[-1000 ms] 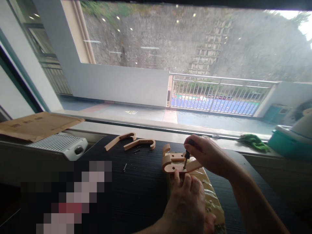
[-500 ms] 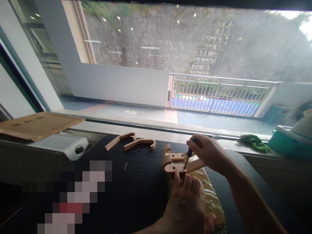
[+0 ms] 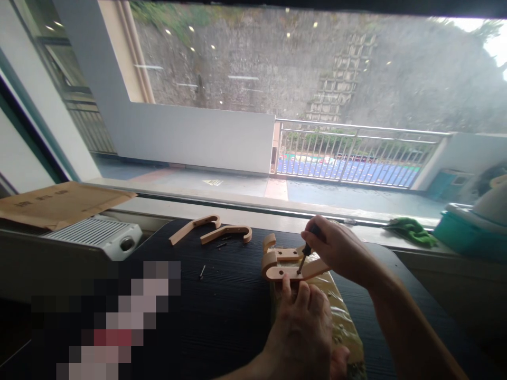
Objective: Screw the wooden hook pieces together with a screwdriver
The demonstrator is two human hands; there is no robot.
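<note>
A pale wooden hook [image 3: 291, 273] with drilled holes lies across a block wrapped in shiny yellowish film [image 3: 344, 316]. The fingertips of my left hand [image 3: 303, 316] press on its near edge, with the palm over the block. My right hand [image 3: 336, 244] is closed around the dark handle of a screwdriver [image 3: 306, 250]. The screwdriver leans slightly, its tip in the right-hand hole of the hook; a screw head there is too small to make out. Just behind, another wooden hook [image 3: 285, 254] sits on the same block.
Two loose wooden hooks [image 3: 194, 227] [image 3: 227, 232] rest on the black table [image 3: 222, 327], with small screws [image 3: 202, 272] near them. A grey-white ribbed device [image 3: 95, 237] and a brown envelope [image 3: 63, 203] are at left. A green cloth [image 3: 412, 231] and a teal container [image 3: 463, 227] stand on the windowsill.
The view has shifted very slightly. Both hands, the screwdriver and the hook keep nearly the same places, with the screwdriver tip still at the same hole.
</note>
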